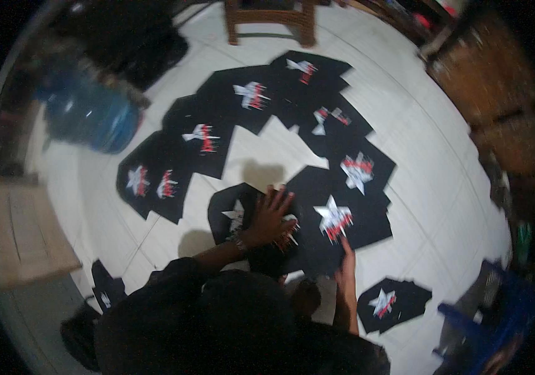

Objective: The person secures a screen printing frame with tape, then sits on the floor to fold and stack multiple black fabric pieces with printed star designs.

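My left hand (270, 219) lies flat, fingers spread, on a black cut cloth piece (225, 222) printed with a white star and red lettering. It covers part of the print. My right hand (346, 265) is at the near edge of another black piece (361, 225) with a white star and red drips. One finger stretches out onto the cloth below the print; the other fingers are mostly hidden. These pieces belong to an overlapping, ring-like row of similar black printed pieces (217, 94) on the white tiled floor (427, 169).
One separate printed black piece (399, 312) lies at the lower right, beside a blue plastic stool (492, 325). A large blue water bottle (89, 115) rests at the left, above a cardboard box (24, 231). A brown stool (270, 22) stands at the far side.
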The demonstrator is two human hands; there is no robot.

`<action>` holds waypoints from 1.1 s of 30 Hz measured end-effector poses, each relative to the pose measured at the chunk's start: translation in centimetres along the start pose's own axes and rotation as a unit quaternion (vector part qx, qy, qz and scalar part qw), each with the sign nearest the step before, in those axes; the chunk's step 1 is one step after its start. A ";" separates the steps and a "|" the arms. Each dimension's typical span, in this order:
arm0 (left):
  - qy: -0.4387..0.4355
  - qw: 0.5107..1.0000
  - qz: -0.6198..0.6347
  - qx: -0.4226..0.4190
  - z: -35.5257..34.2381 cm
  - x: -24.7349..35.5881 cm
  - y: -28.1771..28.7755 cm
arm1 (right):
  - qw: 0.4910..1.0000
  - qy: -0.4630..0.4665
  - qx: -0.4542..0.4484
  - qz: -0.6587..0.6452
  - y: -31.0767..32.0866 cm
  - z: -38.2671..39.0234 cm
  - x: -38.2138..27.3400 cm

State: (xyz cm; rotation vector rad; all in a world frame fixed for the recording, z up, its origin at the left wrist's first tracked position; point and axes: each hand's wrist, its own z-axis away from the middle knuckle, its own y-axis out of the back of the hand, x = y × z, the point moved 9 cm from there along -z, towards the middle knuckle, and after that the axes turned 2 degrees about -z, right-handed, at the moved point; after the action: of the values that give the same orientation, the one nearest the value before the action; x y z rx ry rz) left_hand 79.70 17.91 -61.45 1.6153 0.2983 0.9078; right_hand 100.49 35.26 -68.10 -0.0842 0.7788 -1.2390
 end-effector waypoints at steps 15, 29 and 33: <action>-0.135 0.976 -0.108 -0.134 -18.9 9.0 -2.2 | 0.970 0.078 0.160 0.165 9.3 4.6 -0.9; -0.140 0.988 -0.034 0.064 -12.1 -0.6 -0.4 | 0.979 0.106 0.123 0.123 10.8 4.9 -1.0; -0.151 0.977 -0.142 0.057 -10.6 -2.7 -1.2 | 0.965 0.056 0.159 0.202 9.0 5.6 -2.4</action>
State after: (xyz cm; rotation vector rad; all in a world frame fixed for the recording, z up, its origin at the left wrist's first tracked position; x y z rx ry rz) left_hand 70.90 24.08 -63.65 1.7343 0.3619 0.4272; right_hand 110.74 38.58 -66.88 0.3935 0.6435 -0.9684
